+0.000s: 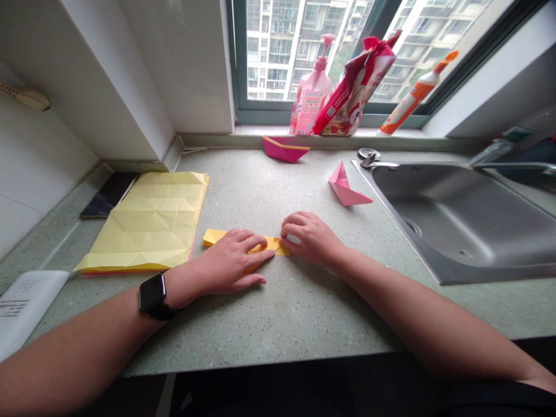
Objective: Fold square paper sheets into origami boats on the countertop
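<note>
You are at a speckled grey-green stone worktop (304, 324) beneath a window (278, 52), with a steel sink (456, 220) set into it on the right. On the far sill stand a pink pump bottle (310, 87), a pink-and-red foil bag (354, 90) and an orange-capped tube (412, 95). Near the far edge lies a magenta paper fold (284, 149), and to its right sits a pink paper boat (345, 188). On the left, a creased yellow paper sheet (147, 223) lies just beside a dark phone (108, 194).

A folded yellow paper strip (215, 236) lies flat near the middle of the worktop, between your hands. Your left hand (228, 260), with a black smartwatch (152, 292) on its wrist, is spread flat across the strip, pressing rather than gripping. Your right hand (310, 238) is curled narrow at the strip's right end, though you cannot tell from this view whether it pinches the paper. The strip should be light and soft, and likely to slide on the stone or spring open at its folds, so press it flat or hold it by its ends.
</note>
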### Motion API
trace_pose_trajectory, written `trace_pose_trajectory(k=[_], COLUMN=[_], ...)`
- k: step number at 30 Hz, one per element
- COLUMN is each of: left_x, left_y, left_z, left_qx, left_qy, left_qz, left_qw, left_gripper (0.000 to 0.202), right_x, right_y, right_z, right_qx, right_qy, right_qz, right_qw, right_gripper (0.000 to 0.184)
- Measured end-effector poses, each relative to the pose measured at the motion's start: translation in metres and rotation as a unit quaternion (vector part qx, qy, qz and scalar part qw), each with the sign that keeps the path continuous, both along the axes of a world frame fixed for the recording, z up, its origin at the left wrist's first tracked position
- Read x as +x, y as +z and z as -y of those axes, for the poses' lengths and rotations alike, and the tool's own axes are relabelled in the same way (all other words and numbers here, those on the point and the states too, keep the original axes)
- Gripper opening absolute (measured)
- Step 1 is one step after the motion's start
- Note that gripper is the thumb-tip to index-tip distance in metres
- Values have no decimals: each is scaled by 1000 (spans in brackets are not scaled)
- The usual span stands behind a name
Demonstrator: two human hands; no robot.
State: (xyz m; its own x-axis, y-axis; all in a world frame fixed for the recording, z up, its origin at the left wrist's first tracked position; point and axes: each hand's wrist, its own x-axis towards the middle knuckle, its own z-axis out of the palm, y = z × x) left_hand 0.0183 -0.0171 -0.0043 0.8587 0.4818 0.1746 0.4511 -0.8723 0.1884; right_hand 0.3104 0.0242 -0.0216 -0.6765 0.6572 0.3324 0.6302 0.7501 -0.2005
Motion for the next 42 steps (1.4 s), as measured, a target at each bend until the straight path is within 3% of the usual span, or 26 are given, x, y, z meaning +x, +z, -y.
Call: trace_pose_trajectory(k=[14,17,22,27,42], left_x=[0,0,-1,-1,-1], left_y=[-1,-2,-1,0,2], left_z=[-1,-1,0,0,0], left_qx=[21,19,17,13,4], left_qy=[-1,-2,-2,-3,3], left_qz=[-11,-10,-10,-18,-27], left_qw=[1000,1000,1000,1000,1000], left_gripper=[51,52,56,57,53], right_x=[5,12,17,13,22], right_y=[6,13,16,13,28], right_z=[2,6,12,12,10], right_qx=[1,16,-15,-24,-79], right_qy=[-7,41,123,122,77], right_qz=[-23,-39,20,48,102], right_qw=[1000,998,992,991,989], right_gripper=[16,20,25,28,29])
